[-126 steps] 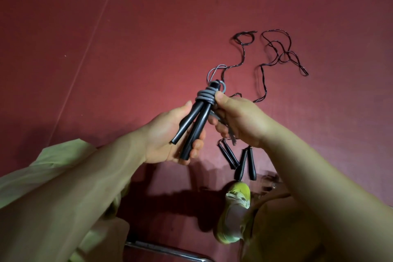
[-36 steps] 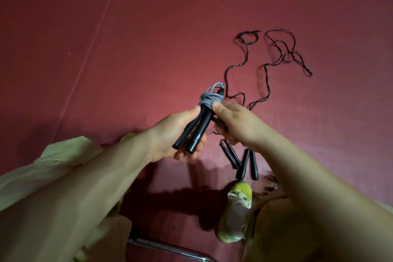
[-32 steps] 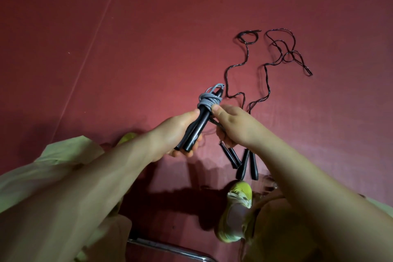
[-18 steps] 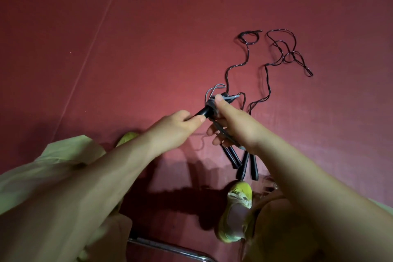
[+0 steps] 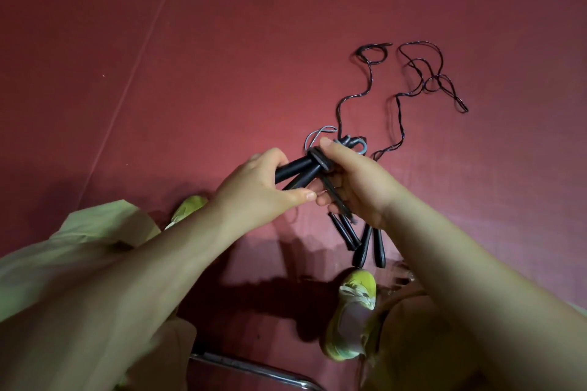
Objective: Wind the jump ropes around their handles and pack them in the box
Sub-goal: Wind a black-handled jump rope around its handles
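**Both hands on one wound rope bundle**

Gripped between our two hands, above the floor, is one jump rope bundle [image 5: 313,165]: two black handles side by side with grey rope wound round their far end. Our left hand [image 5: 259,192] curls round the near ends of the handles, thumb tip underneath. Our right hand [image 5: 355,181] pinches the wound part, thumb on top, and a dark strap or loose rope end runs down across its palm; we cannot tell which. One small grey loop [image 5: 319,133] sticks out past the winding.

Count on the red floor [image 5: 222,57]: two more ropes, unwound. Their four black handles [image 5: 362,243] lie close together just below our right hand, in two pairs, partly hidden by it. Two thin dark cords [image 5: 400,98] trail away from them, well apart from the hands, each ending in a loose tangle at the far side.

Also noted: two yellow-green shoes, one [image 5: 352,311] near the handles and one [image 5: 189,206] half hidden behind our left forearm. One metal bar [image 5: 254,370] at the bottom edge.
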A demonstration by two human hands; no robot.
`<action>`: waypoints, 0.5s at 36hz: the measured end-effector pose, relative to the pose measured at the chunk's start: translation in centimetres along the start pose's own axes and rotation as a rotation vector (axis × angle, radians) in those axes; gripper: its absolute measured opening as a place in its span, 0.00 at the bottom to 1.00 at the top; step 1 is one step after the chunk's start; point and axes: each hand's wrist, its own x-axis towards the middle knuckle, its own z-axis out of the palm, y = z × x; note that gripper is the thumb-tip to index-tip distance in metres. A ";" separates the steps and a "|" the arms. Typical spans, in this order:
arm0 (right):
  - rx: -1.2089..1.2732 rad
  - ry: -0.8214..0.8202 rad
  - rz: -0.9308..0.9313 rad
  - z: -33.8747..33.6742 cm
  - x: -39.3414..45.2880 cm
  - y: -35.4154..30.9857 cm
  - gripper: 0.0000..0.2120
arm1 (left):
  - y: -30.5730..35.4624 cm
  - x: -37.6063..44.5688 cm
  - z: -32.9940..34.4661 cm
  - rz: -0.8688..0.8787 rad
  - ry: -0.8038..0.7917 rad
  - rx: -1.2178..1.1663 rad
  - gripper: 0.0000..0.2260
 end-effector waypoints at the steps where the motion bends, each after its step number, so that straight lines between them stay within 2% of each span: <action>1: 0.004 0.007 -0.011 0.0 0.0 0.0 0.20 | 0.1 -0.1 -0.1 0.000 -0.015 -0.001 0.19; 5: -0.039 0.033 -0.092 -0.1 0.0 0.0 0.20 | 0.6 0.0 -0.3 -0.054 -0.194 -0.098 0.15; 8: -0.021 0.048 -0.143 0.0 -0.1 -0.1 0.18 | 1.1 -0.1 -0.6 -0.181 -0.402 -0.541 0.11; 10: 0.042 0.039 -0.187 0.1 -0.1 -0.1 0.16 | 1.2 -0.3 -0.9 -0.291 -0.577 -0.794 0.21; 12: 0.072 -0.002 -0.235 0.0 -0.1 -0.3 0.16 | 1.1 -0.3 -1.2 -0.354 -0.764 -0.937 0.31; 15: 0.110 -0.083 -0.290 0.1 -0.2 -0.4 0.17 | 0.6 -0.1 -1.6 -0.363 -0.984 -1.145 0.44; 18: 0.114 -0.136 -0.307 0.3 -0.2 -0.4 0.20 | 0.2 -0.1 -1.9 -0.313 -1.056 -1.210 0.45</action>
